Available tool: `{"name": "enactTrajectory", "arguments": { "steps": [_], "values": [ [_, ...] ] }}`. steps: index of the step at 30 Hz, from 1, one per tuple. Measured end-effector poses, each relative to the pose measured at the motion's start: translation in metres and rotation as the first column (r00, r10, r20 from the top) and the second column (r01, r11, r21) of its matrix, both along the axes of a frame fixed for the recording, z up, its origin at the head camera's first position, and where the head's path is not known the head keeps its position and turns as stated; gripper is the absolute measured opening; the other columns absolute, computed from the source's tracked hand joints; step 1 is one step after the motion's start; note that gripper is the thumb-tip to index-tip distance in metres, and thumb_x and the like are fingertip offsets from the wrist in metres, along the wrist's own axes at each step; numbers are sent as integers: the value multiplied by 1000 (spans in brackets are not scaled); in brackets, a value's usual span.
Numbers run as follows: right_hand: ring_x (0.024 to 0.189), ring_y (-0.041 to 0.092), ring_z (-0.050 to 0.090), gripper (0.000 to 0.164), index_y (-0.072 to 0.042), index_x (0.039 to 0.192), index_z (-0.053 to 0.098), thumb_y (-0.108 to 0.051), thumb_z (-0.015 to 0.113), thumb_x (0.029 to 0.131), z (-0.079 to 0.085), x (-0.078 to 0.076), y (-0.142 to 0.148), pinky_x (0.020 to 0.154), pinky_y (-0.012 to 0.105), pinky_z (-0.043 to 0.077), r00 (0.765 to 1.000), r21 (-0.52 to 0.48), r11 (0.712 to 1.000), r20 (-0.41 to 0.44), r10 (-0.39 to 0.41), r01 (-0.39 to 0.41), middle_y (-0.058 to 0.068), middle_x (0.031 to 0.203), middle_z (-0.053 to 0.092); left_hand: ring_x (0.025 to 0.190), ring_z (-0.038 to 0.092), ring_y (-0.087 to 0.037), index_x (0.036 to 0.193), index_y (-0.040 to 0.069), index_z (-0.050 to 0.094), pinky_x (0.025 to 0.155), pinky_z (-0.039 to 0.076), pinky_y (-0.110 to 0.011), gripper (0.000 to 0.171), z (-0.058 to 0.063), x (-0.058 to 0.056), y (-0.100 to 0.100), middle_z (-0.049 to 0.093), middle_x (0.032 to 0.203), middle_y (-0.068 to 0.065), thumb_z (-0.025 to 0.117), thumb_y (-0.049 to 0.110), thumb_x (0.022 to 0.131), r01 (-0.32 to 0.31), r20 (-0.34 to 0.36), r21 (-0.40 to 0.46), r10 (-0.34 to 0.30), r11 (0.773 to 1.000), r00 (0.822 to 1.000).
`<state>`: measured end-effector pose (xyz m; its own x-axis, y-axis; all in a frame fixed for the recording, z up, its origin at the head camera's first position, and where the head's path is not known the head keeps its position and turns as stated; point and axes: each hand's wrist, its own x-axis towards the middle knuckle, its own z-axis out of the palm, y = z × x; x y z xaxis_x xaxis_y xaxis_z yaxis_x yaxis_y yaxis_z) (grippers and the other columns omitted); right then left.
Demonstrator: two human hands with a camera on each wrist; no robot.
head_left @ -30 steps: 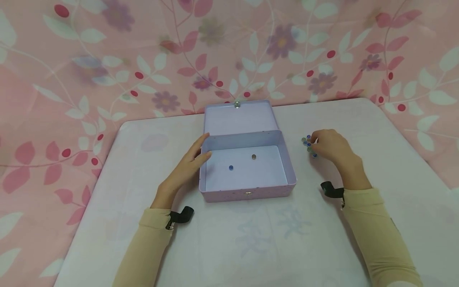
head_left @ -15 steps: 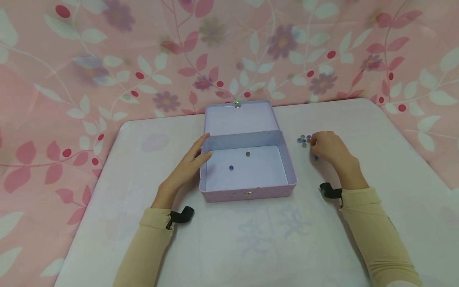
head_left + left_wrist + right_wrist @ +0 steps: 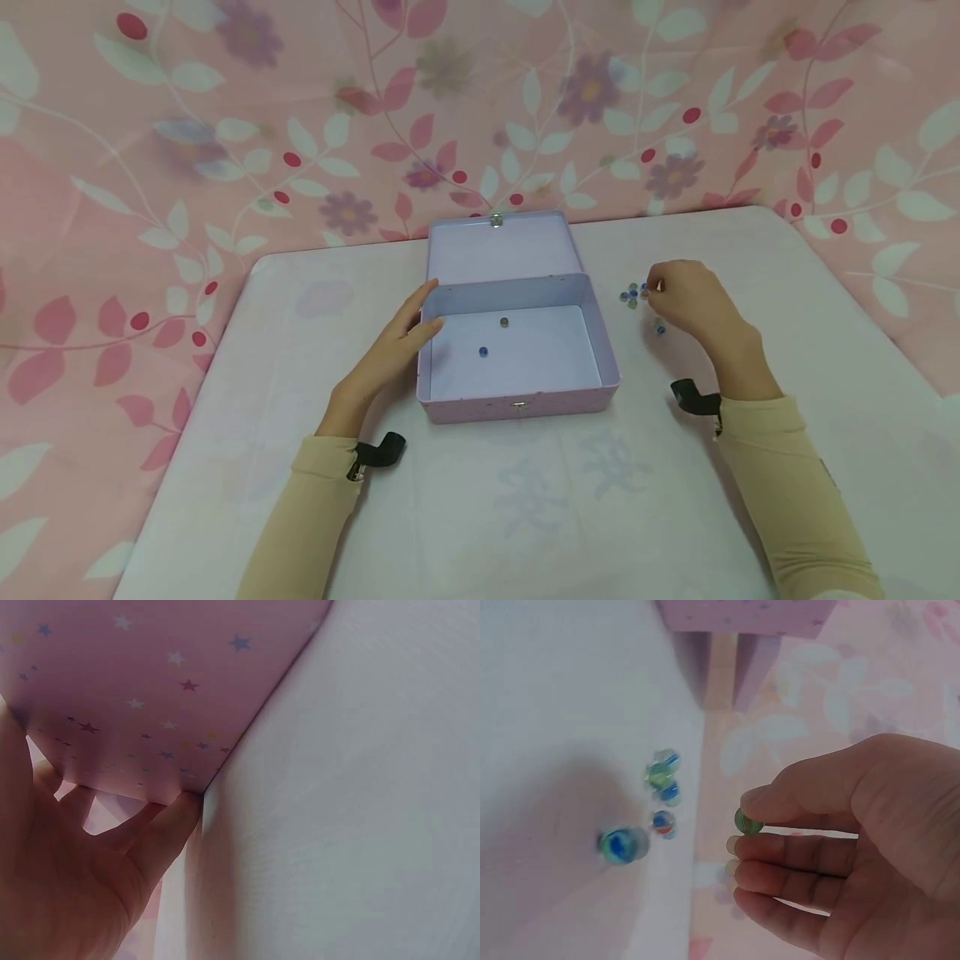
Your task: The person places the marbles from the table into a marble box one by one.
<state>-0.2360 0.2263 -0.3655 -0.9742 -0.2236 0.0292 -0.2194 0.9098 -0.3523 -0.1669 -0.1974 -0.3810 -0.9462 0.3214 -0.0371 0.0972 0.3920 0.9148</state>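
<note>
An open lilac tin box [image 3: 517, 407] stands on the table, its lid [image 3: 502, 250] tipped back. Two marbles are inside: a blue marble [image 3: 483, 352] and a brownish marble [image 3: 504, 322]. My left hand [image 3: 386, 350] holds the box's left wall, with thumb and finger tips over the rim; in the left wrist view, other fingers [image 3: 176, 825] touch the star-printed outside. Right of the box, my right hand [image 3: 817, 847] pinches a green marble [image 3: 748, 821] between thumb and index finger. Beside it lies a cluster of glass marbles [image 3: 632, 293], and a couple more marbles [image 3: 659, 327] sit nearer me.
A white cloth covers the table [image 3: 600, 533]. Behind it hangs a pink floral curtain [image 3: 300, 100], close to the raised lid. Black wrist cameras [image 3: 382, 450] stick out from both sleeves.
The brownish marble has rolled left inside the box. My right hand has risen slightly off the table marbles with the green marble pinched. Some table marbles have shifted left; my left hand has stayed put.
</note>
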Motion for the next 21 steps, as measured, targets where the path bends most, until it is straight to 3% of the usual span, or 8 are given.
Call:
{"name": "enactTrajectory", "arguments": {
  "steps": [11, 21],
  "values": [
    [84, 31, 56, 23, 1, 103, 70, -8, 55, 88, 24, 16, -26, 78, 48, 49, 995, -18, 996, -43, 87, -88, 16, 90, 63, 156, 9, -26, 160, 25, 16, 127, 12, -47, 66, 1, 1, 0, 10, 168, 5, 50, 31, 104, -5, 6, 4, 5, 1000, 1000],
    [85, 26, 56, 14, -3, 97, 70, -1, 60, 87, 29, 33, -53, 78, 42, 49, 959, -15, 972, -163, 230, -236, 8, 85, 62, 156, 11, -29, 160, 25, 17, 127, 13, -48, 66, 1, 0, 0, 11, 168, 4, 50, 30, 104, -12, -1, 0, 12, 1000, 1000]
  ]
}}
